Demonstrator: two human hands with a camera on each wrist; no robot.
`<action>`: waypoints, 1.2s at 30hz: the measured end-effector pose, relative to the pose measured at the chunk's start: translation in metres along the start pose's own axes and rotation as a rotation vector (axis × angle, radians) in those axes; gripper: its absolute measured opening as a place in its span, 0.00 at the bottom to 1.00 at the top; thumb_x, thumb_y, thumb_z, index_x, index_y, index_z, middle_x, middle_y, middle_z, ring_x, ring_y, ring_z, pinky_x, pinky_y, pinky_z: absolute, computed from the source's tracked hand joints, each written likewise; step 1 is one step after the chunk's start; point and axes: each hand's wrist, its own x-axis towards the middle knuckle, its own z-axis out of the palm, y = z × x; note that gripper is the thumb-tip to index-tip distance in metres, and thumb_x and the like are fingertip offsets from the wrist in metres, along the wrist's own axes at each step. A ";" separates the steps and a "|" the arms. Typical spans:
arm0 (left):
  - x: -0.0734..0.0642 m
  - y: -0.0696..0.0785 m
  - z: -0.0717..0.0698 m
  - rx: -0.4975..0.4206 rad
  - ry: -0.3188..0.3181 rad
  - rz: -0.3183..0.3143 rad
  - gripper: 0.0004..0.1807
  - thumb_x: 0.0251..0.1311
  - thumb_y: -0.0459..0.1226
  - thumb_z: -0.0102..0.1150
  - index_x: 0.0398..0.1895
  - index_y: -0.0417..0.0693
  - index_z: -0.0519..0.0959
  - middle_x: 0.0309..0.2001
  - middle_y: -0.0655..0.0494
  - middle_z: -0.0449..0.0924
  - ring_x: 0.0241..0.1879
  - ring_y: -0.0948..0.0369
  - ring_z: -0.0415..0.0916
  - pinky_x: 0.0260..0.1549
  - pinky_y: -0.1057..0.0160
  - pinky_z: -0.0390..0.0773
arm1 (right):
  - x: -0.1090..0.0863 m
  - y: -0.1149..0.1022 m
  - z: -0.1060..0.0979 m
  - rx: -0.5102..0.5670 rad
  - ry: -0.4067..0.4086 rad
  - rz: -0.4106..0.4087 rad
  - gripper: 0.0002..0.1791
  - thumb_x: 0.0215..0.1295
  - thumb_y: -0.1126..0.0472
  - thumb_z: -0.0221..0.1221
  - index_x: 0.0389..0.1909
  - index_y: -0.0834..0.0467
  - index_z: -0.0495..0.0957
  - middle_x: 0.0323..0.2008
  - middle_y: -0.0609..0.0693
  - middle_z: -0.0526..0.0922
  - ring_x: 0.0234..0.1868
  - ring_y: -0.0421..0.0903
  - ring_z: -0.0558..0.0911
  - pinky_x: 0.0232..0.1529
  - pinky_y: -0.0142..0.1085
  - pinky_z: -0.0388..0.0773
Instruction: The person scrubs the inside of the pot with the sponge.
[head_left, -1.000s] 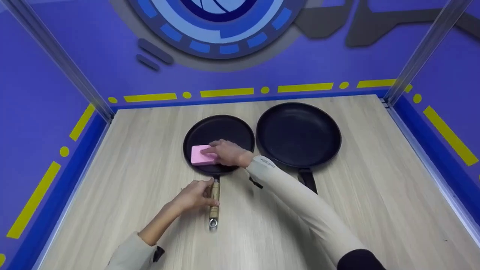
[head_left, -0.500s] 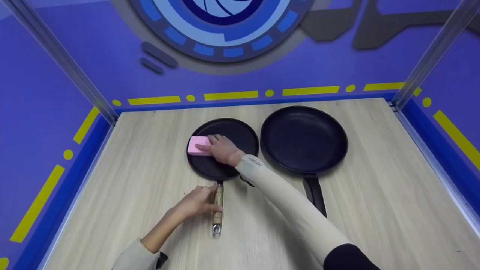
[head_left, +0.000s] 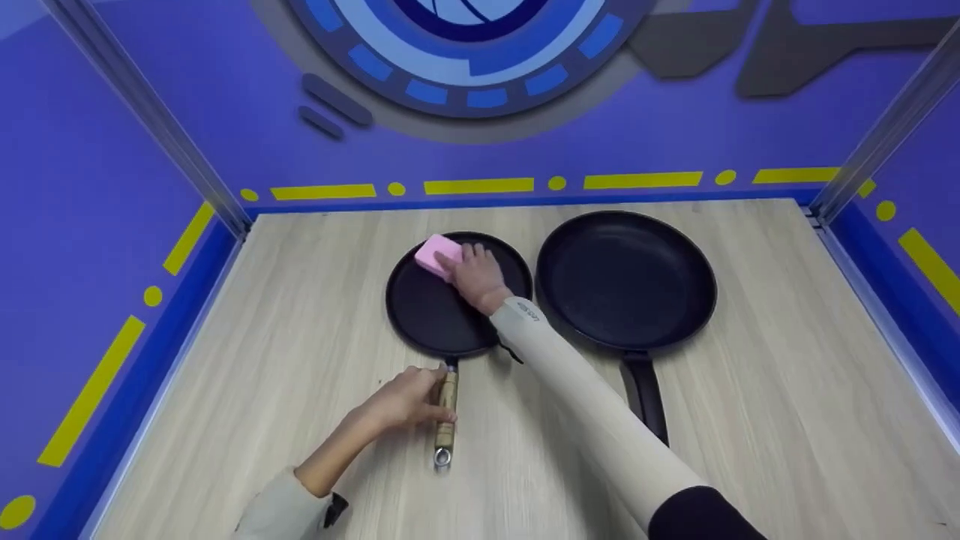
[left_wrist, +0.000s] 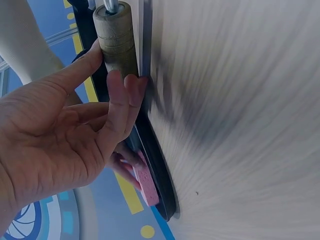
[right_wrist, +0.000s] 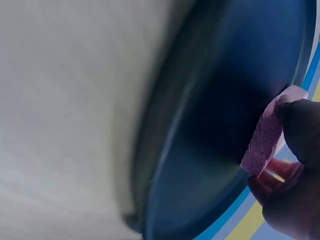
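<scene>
A pink sponge (head_left: 435, 253) lies on the flat black frying pan (head_left: 431, 311), close to its far left rim. My right hand (head_left: 480, 276) grips it against the cooking surface; thumb and fingers hold the sponge (right_wrist: 267, 132) from both sides in the right wrist view. Lower down, my left hand (head_left: 409, 397) holds the pan's wooden handle (head_left: 448, 390), which ends in a metal hanging ring (head_left: 443, 457). The left wrist view has the thumb on one side of the handle (left_wrist: 116, 42) and fingertips on the other.
A larger black frying pan (head_left: 626, 277) stands right beside the small one, its black handle (head_left: 646, 397) partly behind my right sleeve (head_left: 585, 397). Both pans sit on a light wooden table (head_left: 300, 300). Blue panel walls (head_left: 202, 90) enclose the table's back and sides.
My right hand has slid the sponge from the pan's lower left up to its far left rim, turning it slightly. My left hand stays on the handle. The head view has shifted a little.
</scene>
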 end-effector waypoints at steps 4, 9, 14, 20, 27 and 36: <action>0.000 0.007 -0.002 0.053 -0.009 -0.034 0.27 0.57 0.40 0.75 0.55 0.34 0.78 0.26 0.58 0.69 0.24 0.61 0.64 0.23 0.64 0.63 | -0.003 0.015 -0.002 -0.012 0.019 0.080 0.29 0.75 0.39 0.53 0.74 0.35 0.66 0.59 0.62 0.75 0.61 0.59 0.73 0.64 0.49 0.70; -0.001 0.015 -0.004 0.156 -0.020 -0.056 0.23 0.55 0.43 0.76 0.46 0.37 0.79 0.27 0.58 0.65 0.26 0.59 0.62 0.25 0.60 0.61 | -0.007 0.023 -0.006 -0.011 0.000 0.152 0.33 0.70 0.35 0.56 0.74 0.36 0.66 0.59 0.62 0.76 0.62 0.59 0.74 0.64 0.49 0.68; -0.002 0.017 -0.004 0.177 -0.020 -0.073 0.19 0.54 0.44 0.77 0.35 0.43 0.76 0.26 0.57 0.65 0.26 0.59 0.62 0.25 0.59 0.61 | -0.011 0.024 -0.011 -0.047 -0.037 0.221 0.38 0.68 0.33 0.58 0.76 0.36 0.62 0.60 0.61 0.76 0.61 0.59 0.75 0.64 0.48 0.66; -0.004 0.015 -0.005 0.167 -0.006 -0.120 0.23 0.53 0.43 0.78 0.45 0.39 0.80 0.24 0.57 0.65 0.24 0.59 0.61 0.23 0.60 0.60 | -0.016 0.030 -0.017 -0.060 -0.088 0.211 0.41 0.67 0.33 0.60 0.77 0.41 0.62 0.59 0.63 0.75 0.60 0.59 0.75 0.63 0.48 0.67; 0.002 0.017 -0.005 0.152 -0.013 -0.112 0.19 0.53 0.42 0.78 0.38 0.42 0.79 0.25 0.57 0.65 0.24 0.59 0.61 0.24 0.60 0.61 | -0.025 0.047 -0.030 -0.132 -0.154 0.223 0.41 0.62 0.32 0.64 0.72 0.46 0.70 0.58 0.63 0.77 0.62 0.58 0.75 0.65 0.48 0.68; 0.000 0.016 -0.005 0.153 -0.005 -0.106 0.21 0.53 0.42 0.78 0.43 0.40 0.80 0.25 0.58 0.65 0.25 0.59 0.61 0.24 0.60 0.60 | -0.031 0.046 -0.040 -0.166 -0.207 0.197 0.36 0.60 0.35 0.67 0.61 0.56 0.80 0.59 0.60 0.80 0.62 0.55 0.79 0.75 0.52 0.61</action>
